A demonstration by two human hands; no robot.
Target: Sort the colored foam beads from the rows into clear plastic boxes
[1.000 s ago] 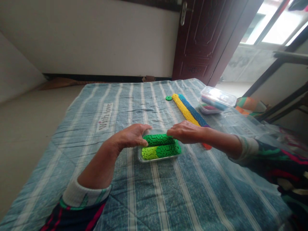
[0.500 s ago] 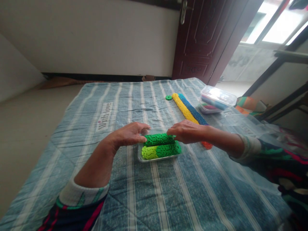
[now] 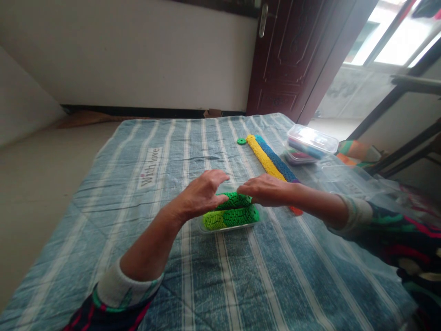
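A clear plastic tray (image 3: 206, 228) sits on the striped blue blanket (image 3: 241, 276). It holds two rows of stacked discs: a dark green row (image 3: 234, 201) at the back and a light green to green row (image 3: 230, 217) in front. My left hand (image 3: 203, 195) arches over the left part of the dark green row, fingers stretched out and thumb against it. My right hand (image 3: 265, 189) is closed round that row's right end.
A yellow row (image 3: 263, 157) and a blue row (image 3: 277, 161) of discs lie on the blanket behind my right hand, with one green disc (image 3: 241, 140) at their far end. A lidded clear box (image 3: 312, 142) and an empty clear container (image 3: 347, 181) stand at the right.
My left hand has left the row's left end, moved right and risen over the tray with its fingers spread. My right hand has barely moved.
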